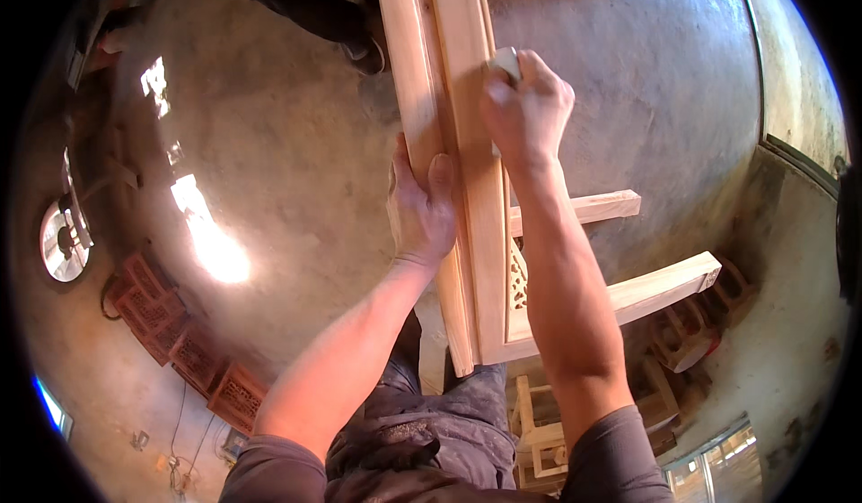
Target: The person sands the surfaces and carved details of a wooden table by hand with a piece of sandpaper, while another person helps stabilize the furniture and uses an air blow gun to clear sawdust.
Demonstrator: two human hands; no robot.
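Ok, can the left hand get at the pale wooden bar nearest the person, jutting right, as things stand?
Probably not directly: the left hand clasps the left side of the long pale grooved wooden frame, and the bare right forearm crosses over that bar.

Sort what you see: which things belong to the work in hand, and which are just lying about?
In use:
Long pale workpiece
Left hand, touching the workpiece
Right hand, gripping a small block

Lying about:
Reddish carved panels, lower left
Stool-like wooden frames, lower right
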